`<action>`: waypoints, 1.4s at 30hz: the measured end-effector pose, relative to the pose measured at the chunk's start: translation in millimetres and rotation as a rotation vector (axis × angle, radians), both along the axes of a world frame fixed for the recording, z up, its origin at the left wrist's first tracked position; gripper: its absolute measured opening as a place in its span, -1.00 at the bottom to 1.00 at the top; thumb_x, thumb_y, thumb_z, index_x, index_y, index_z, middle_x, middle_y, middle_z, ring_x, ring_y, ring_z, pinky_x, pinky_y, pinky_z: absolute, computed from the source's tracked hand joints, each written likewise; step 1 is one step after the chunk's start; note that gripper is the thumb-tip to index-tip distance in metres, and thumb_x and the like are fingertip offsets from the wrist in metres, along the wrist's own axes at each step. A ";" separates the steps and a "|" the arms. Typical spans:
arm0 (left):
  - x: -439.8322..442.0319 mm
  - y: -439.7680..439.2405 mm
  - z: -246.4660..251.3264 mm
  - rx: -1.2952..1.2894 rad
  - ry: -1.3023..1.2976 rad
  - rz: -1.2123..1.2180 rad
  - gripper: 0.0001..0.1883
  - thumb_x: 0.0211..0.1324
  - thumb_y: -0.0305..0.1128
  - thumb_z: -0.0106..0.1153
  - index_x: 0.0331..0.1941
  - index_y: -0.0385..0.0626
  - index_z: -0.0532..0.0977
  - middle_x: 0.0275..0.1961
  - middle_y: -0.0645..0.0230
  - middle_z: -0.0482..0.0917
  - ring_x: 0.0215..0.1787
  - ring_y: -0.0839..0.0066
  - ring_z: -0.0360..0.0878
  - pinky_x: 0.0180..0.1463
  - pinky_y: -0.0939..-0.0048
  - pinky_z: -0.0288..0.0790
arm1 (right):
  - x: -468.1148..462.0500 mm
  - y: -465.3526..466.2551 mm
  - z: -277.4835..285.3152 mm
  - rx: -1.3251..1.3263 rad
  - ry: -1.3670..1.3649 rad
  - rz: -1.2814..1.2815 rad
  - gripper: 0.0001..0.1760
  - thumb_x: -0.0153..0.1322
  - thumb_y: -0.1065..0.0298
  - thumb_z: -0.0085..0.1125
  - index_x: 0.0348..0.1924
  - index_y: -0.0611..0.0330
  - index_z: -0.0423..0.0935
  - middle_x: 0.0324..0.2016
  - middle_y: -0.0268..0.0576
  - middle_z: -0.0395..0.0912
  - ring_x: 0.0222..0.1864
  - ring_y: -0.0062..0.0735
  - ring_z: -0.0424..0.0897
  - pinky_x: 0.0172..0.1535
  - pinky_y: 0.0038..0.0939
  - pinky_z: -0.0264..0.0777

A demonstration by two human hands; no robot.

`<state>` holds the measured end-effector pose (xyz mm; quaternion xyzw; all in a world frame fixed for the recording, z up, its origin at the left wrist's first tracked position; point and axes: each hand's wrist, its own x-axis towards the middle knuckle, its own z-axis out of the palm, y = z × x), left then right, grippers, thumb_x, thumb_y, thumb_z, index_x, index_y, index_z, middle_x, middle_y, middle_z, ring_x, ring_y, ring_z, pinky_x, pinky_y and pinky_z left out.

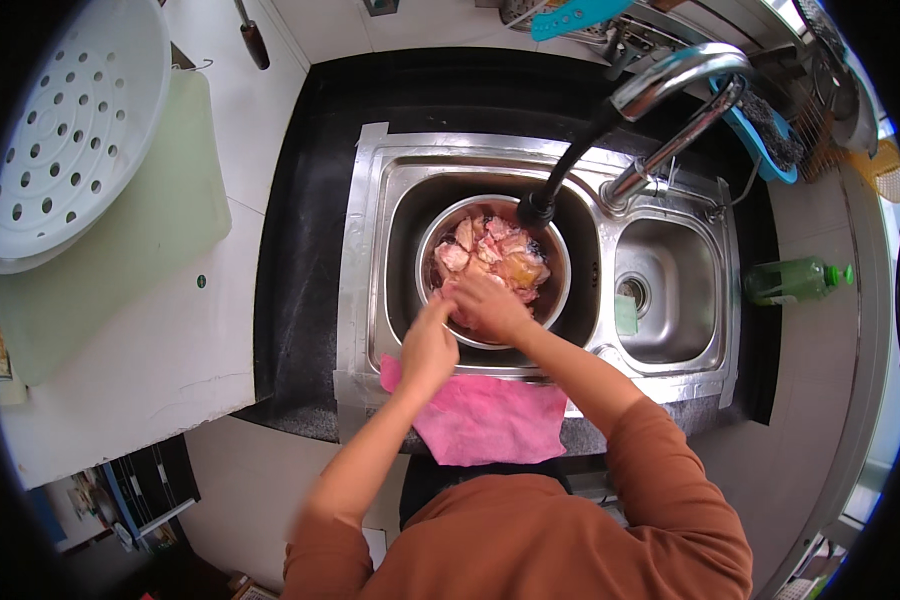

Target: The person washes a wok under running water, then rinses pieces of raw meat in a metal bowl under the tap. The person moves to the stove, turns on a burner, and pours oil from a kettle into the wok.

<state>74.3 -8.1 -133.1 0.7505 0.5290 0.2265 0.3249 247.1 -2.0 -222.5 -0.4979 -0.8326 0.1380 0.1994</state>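
Note:
A round stainless steel bowl (559,300) stands in the large basin of the sink, filled with raw meat pieces (487,244) in pinkish water. My right hand (491,304) is inside it, over the meat at the near side, with its fingertips partly hidden. At the bowl's near left rim is my left hand (429,345); its fingers point inward and meet the right hand's fingers. Whether either hand grips a piece is unclear. Above the bowl's far right side hangs the black faucet hose (536,208); no stream of water is plain to see.
The steel sink (360,262) has a smaller basin (667,330) on the right holding a pale green sponge (625,315). A pink cloth (495,420) drapes over the front edge. A chrome faucet (645,169) arches overhead. Right stands a green bottle (787,281); left, a white colander (82,135) and cutting board (172,180).

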 end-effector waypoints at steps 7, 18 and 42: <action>-7.7 -47.1 -12.5 0.196 0.139 -0.146 -0.76 -0.06 -0.49 0.06 -0.22 -0.11 0.52 -0.15 0.28 0.60 -0.16 0.29 0.57 -0.10 0.23 0.38 | -24.6 35.6 -29.4 0.020 -0.310 0.085 -0.62 0.33 0.20 0.04 0.01 0.00 0.42 0.02 -0.20 0.41 0.16 -0.20 0.34 0.23 -0.19 0.15; -4.6 -44.7 -12.3 0.232 0.157 -0.093 -0.89 -0.09 -0.46 0.08 -0.41 -0.08 0.54 -0.32 0.38 0.61 -0.33 0.37 0.56 -0.23 0.29 0.36 | 62.2 29.8 35.6 -0.417 -0.127 -0.118 -0.69 0.25 0.19 0.17 -0.23 0.18 0.52 -0.18 -0.01 0.51 -0.11 0.03 0.50 -0.08 -0.14 0.42; -3.0 -45.1 -14.3 0.236 0.212 -0.104 -0.93 -0.13 -0.42 0.08 -0.47 -0.05 0.50 -0.49 0.34 0.54 -0.41 0.32 0.52 -0.30 0.25 0.33 | 54.2 57.2 9.8 -0.667 0.663 -0.345 -0.55 0.32 0.49 0.18 0.09 0.25 0.42 -0.14 -0.09 0.56 -0.09 -0.18 0.57 -0.02 -0.37 0.46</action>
